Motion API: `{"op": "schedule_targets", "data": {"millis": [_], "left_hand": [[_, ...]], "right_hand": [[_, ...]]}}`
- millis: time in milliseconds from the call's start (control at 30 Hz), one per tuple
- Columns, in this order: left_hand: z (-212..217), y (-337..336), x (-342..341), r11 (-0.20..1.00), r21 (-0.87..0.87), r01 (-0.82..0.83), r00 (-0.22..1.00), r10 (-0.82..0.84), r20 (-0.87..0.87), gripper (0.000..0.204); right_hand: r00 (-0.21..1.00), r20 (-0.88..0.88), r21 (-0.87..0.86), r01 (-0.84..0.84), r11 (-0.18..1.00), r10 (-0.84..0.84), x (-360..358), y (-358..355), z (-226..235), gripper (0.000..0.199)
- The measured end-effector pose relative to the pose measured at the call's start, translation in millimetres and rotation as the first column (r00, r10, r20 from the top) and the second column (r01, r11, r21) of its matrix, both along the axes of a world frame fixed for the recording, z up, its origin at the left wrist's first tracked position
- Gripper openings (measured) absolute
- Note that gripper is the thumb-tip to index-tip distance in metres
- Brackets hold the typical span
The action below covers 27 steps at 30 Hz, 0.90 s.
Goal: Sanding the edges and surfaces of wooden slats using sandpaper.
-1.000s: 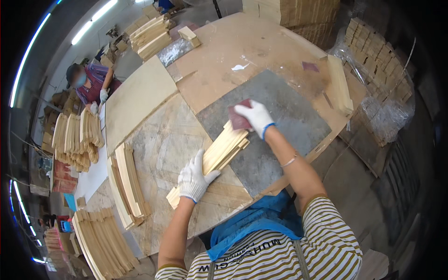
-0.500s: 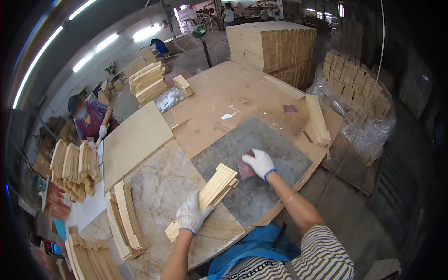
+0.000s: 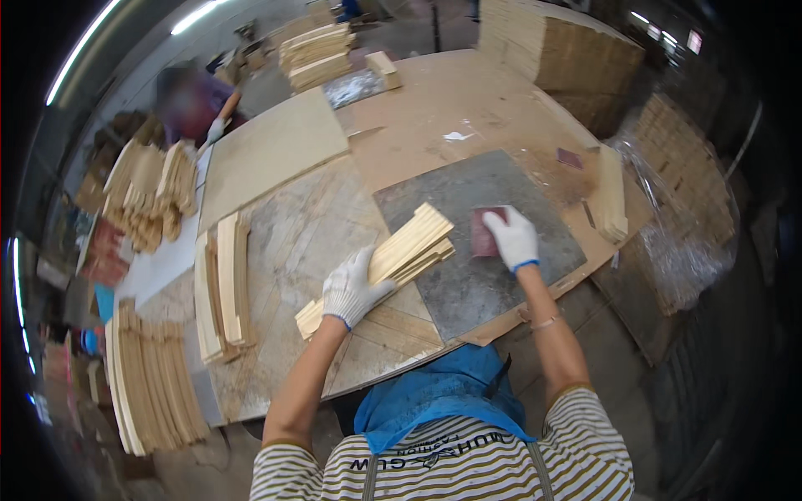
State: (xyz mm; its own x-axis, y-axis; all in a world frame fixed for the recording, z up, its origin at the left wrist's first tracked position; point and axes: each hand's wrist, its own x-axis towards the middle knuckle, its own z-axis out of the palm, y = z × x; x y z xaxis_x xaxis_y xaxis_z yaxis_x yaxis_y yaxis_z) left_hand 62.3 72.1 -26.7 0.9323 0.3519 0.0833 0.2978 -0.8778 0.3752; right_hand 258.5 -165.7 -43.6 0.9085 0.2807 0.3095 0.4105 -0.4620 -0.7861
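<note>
My left hand (image 3: pixel 352 288), in a white knit glove, is closed around a small bundle of pale wooden slats (image 3: pixel 411 245). The bundle slants across the table, its far end reaching over a dark grey sheet (image 3: pixel 468 179). Over that sheet, just right of the slats' far end, my gloved right hand (image 3: pixel 513 238) grips a dark red sanding pad (image 3: pixel 484 233) by its right side. A narrow gap separates pad and slats. The fingers of my left hand are partly hidden by the wood.
Curved wooden pieces (image 3: pixel 234 275) lie left of my left hand, with a larger row (image 3: pixel 159 384) nearer. A board (image 3: pixel 614 196) and a dark red square (image 3: pixel 570 159) lie at the right. A co-worker (image 3: pixel 188 108) stands far left; stacked wood (image 3: pixel 585 71) rises behind.
The view has tilted downward, showing more of my torso. Both hands have moved farther over the table, still holding the slats and the pad. The pad has turned more squarely into view.
</note>
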Motion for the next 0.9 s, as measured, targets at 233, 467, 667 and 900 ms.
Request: {"op": "schedule_targets", "data": {"millis": [233, 467, 667, 900], "left_hand": [[49, -25, -12, 0.967, -0.251, -0.032, 0.999, 0.036, 0.011, 0.073], [71, -31, -69, 0.601, -0.799, -0.022, 0.982, -0.138, -0.131, 0.064], [63, -29, -64, 0.127, -0.984, -0.123, 0.988, -0.078, -0.133, 0.051], [45, -26, -90, -0.404, -0.903, -0.148, 0.981, -0.179, -0.081, 0.061]], "right_hand": [[0.860, 0.382, 0.240, -0.446, 0.862, 0.338, -110, 51, 51, 0.015], [0.967, 0.232, 0.191, 0.058, 0.980, -0.102, -11, 17, 62, 0.016], [0.940, -0.100, 0.545, -0.223, 0.808, 0.327, -74, 33, 89, 0.014], [0.898, 0.395, 0.103, -0.253, 0.962, 0.194, -35, 50, 67, 0.019]]}}
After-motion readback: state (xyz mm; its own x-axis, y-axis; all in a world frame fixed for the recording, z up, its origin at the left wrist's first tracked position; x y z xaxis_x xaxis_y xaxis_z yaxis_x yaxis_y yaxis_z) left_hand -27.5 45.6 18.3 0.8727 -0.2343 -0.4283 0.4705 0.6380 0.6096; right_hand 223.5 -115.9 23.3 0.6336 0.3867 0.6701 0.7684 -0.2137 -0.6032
